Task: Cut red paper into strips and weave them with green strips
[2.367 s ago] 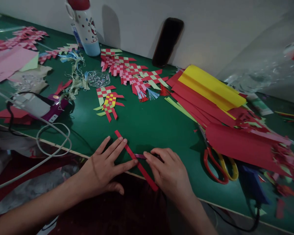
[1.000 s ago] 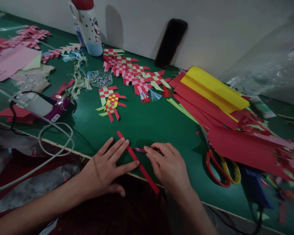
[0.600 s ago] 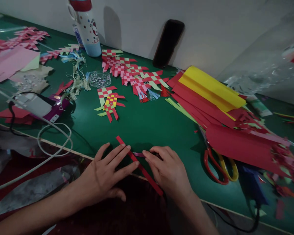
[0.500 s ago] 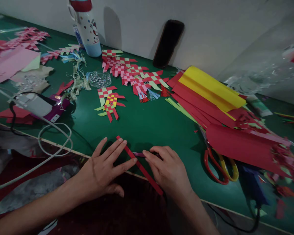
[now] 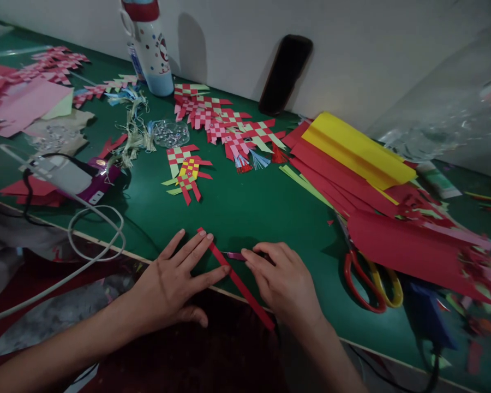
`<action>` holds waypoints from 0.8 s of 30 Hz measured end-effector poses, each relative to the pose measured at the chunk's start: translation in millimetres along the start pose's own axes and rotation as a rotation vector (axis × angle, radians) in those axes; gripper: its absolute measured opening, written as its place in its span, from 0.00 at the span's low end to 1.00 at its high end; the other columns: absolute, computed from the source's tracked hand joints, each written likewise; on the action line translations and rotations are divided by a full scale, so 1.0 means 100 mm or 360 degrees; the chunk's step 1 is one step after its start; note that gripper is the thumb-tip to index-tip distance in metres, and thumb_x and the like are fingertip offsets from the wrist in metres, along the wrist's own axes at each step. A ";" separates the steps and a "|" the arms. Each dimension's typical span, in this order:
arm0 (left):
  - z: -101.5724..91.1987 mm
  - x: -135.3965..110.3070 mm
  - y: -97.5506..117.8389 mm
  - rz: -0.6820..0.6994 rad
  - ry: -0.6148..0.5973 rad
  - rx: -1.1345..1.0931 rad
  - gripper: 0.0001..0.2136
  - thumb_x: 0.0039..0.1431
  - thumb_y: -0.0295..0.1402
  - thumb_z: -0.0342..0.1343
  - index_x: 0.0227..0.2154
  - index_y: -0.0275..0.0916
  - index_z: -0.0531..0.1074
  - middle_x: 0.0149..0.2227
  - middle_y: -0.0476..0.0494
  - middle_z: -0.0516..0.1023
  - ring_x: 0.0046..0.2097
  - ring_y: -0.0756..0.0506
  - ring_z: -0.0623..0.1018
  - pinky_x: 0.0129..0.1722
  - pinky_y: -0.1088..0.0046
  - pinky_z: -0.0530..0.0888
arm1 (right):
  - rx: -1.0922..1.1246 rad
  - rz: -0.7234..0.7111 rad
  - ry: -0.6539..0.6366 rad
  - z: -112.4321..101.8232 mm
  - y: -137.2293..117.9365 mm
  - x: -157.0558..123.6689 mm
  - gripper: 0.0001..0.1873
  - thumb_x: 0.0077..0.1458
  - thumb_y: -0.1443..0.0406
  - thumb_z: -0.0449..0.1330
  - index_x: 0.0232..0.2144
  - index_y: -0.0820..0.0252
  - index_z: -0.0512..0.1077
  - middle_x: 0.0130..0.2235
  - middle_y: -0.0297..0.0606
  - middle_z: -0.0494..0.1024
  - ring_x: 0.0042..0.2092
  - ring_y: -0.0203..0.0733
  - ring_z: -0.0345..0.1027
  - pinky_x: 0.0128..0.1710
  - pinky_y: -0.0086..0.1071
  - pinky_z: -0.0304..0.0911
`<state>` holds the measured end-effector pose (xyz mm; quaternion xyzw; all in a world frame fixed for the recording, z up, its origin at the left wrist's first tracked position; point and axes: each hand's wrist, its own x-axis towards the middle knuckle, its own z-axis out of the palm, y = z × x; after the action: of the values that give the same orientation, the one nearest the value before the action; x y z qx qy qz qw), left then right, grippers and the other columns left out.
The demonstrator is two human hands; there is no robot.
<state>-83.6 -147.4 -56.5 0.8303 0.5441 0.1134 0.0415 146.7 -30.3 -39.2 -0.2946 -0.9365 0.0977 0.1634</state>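
Observation:
A long red paper strip lies slantwise on the green table, its near end hanging over the front edge. My left hand lies flat with fingers spread, its fingertips pressing the strip's left side. My right hand is closed round a thin pink-purple tool, whose tip touches the strip just beyond my left fingertips. What kind of tool it is I cannot make out.
Red-and-yellow scissors lie right of my right hand, beside red sheets and a yellow sheet. Woven paper fish, a bead dish, a bottle, a phone and a corded purple device sit behind and left.
The strip has slid slightly toward me along its length. Both hands stay in nearly the same place, the right one still gripping the tool against the strip.

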 end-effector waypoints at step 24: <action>0.06 -0.02 -0.02 0.0009 -0.0004 -0.0017 0.40 0.52 0.65 0.48 0.65 0.55 0.53 0.70 0.32 0.46 0.69 0.30 0.50 0.64 0.44 0.45 | 0.0013 -0.0017 -0.0062 0.03 -0.02 0.15 0.14 0.62 0.68 0.55 0.46 0.55 0.77 0.42 0.41 0.77 0.42 0.42 0.67 0.42 0.37 0.64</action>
<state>-84.4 -148.2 -63.3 0.8317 0.5411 0.1153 0.0463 132.7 -22.9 -38.0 -0.2870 -0.9406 0.1065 0.1468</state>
